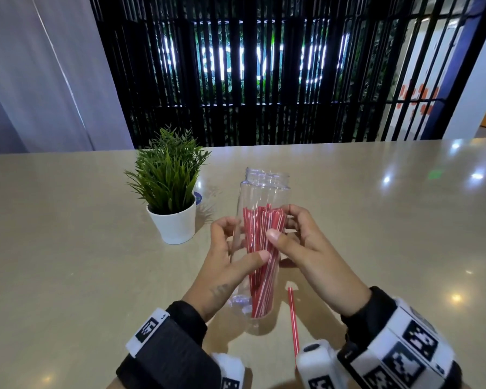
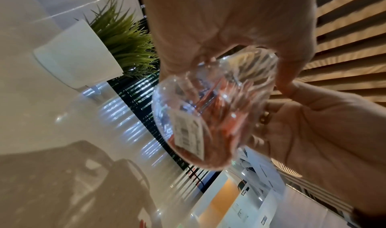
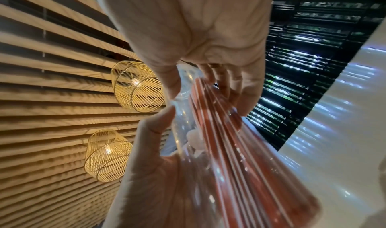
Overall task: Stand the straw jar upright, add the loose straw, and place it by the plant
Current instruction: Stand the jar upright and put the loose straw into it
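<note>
Looks like a café or restaurant seating area rather than a home. Long, glossy beige counter (image 1: pixel 376 220) running wall to wall, polished enough to mirror ceiling spots. Behind it, a black vertical-slat screen (image 1: pixel 264 80) with a lit white sign (image 1: pixel 244 60) glowing through the gaps, letters broken up by the slats and unreadable, green foliage around it. Overhead, in the right wrist view, a wooden slatted ceiling (image 3: pixel 52 41) hung with two woven wire pendant lamps (image 3: pixel 137 86), bulbs lit. Small potted plant (image 1: pixel 169 189) in a white pot as table decoration, and a clear jar (image 1: pixel 261 192) stocked with red-and-white drinking straws (image 1: pixel 260 242), typical of a drinks counter.
</note>
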`<state>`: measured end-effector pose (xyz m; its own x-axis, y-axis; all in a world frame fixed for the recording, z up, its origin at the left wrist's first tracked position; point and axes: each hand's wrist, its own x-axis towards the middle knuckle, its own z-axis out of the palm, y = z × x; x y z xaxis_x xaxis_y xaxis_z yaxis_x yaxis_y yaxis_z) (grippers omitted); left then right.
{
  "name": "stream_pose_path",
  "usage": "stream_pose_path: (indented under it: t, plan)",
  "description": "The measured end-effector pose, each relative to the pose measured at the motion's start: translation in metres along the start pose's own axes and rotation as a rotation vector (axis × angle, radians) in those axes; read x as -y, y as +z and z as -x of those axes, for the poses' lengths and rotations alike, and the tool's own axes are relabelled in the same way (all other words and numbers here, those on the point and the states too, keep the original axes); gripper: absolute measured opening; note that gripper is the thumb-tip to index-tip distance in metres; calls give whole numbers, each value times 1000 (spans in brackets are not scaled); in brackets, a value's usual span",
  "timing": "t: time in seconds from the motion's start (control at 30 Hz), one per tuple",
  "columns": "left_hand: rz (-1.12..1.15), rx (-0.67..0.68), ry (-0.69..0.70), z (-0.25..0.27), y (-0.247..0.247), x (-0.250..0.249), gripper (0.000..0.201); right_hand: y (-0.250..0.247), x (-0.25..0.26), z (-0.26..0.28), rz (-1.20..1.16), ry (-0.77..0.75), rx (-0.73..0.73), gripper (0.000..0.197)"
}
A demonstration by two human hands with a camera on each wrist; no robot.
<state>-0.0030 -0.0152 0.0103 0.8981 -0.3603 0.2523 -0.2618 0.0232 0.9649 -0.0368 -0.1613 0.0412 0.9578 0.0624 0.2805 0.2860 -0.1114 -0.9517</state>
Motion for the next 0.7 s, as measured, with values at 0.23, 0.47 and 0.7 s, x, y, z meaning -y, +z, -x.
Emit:
stream_pose_path:
  t: [0.23,0.47,0.7]
  plan:
    - [-99,-144,90,1,3,0,69,4,7,-3,179,-46,-79,54]
    - [42,-106,20,2,-14,4,56,-43,-49,0,738,428,186,26]
    - [82,-56,-36,10,-17,9,75,-27,-73,-1,1016,625,265,28]
